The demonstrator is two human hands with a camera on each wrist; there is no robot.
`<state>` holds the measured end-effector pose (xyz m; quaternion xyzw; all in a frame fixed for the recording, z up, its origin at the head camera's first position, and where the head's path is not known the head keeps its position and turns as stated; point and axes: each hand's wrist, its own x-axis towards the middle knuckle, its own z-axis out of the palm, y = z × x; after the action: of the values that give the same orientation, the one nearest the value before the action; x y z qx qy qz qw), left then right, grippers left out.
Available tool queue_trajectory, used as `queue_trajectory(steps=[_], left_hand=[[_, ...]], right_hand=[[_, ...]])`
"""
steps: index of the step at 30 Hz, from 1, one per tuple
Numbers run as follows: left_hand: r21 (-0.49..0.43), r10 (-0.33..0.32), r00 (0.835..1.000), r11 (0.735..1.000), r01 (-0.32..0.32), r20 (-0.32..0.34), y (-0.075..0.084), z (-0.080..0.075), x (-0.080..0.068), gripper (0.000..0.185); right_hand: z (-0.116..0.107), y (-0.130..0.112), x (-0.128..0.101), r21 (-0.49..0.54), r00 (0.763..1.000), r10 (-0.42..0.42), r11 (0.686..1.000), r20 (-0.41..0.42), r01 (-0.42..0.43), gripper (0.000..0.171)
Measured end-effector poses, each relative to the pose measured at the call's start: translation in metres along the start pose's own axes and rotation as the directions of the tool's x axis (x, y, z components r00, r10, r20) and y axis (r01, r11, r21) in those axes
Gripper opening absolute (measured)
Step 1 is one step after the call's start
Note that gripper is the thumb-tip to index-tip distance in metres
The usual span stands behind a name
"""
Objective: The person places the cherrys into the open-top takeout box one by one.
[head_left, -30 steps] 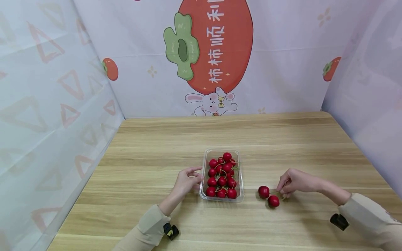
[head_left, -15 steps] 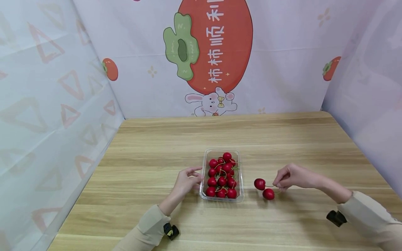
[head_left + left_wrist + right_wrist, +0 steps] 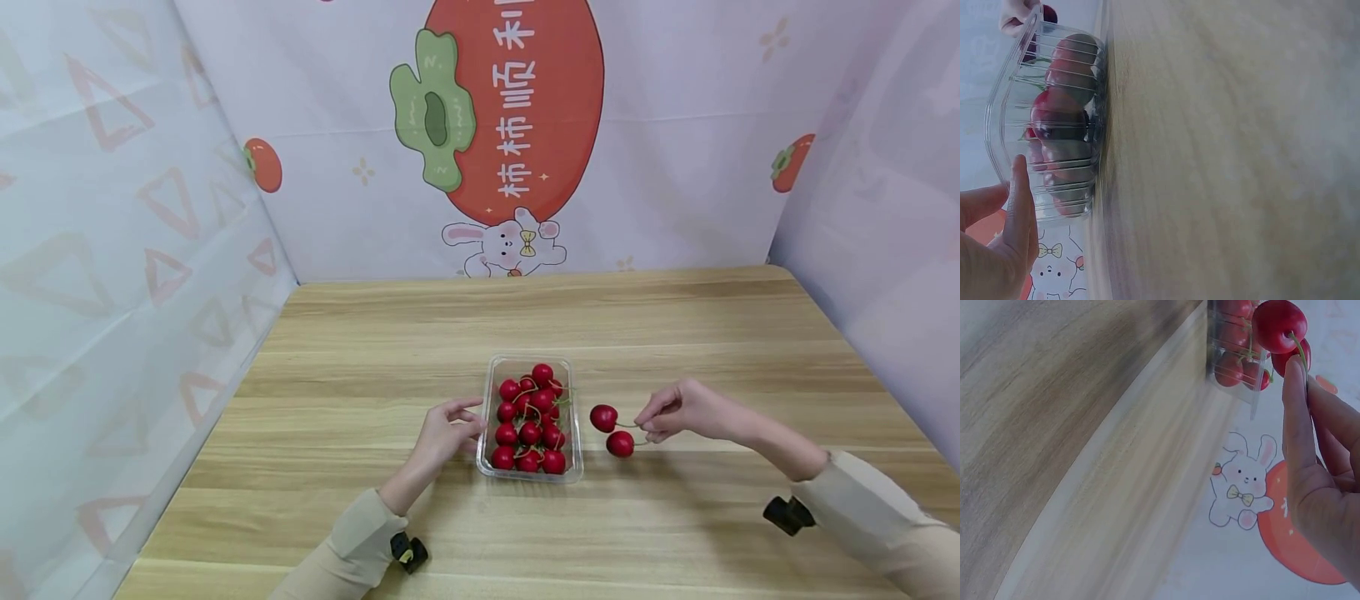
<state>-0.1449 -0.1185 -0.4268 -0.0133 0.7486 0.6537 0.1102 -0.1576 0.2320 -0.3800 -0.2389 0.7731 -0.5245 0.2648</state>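
Left hand (image 3: 991, 244) fingers (image 3: 1021, 200) touching clear tray (image 3: 1016, 94), red cherries (image 3: 1060, 119) inside, wooden table (image 3: 1229, 156)

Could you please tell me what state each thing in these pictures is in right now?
Clear box: lid off, upright on the table, filled with cherries.
Cherries in the box: piled together, stems on.
Pair of cherries: held by the stems, beside the box.
Left hand: fingers resting against the box.
Right hand: pinching the stems.
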Motion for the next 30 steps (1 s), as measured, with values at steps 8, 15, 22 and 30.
queue_trajectory(steps=[8,15,22,30], left_hand=[[-0.018,0.004,1.000,1.000,-0.003,0.002,0.002,0.000,-0.001,0.039],[-0.009,0.001,1.000,1.000,-0.001,0.002,0.002,-0.001,0.000,0.039],[-0.010,-0.002,1.000,1.000,0.002,-0.002,0.003,-0.001,0.000,0.039],[-0.010,0.006,1.000,1.000,-0.006,0.004,0.002,0.000,-0.001,0.039]], right_hand=[[0.008,-0.010,0.008,0.050,0.996,0.061,0.997,-0.065,-0.058,0.028],[0.016,-0.018,0.016,0.088,0.990,0.113,0.991,-0.089,-0.105,0.030],[0.025,-0.024,0.023,0.128,0.979,0.162,0.981,-0.121,-0.147,0.029],[0.036,-0.029,0.032,0.130,0.978,0.175,0.978,-0.113,-0.160,0.028]])
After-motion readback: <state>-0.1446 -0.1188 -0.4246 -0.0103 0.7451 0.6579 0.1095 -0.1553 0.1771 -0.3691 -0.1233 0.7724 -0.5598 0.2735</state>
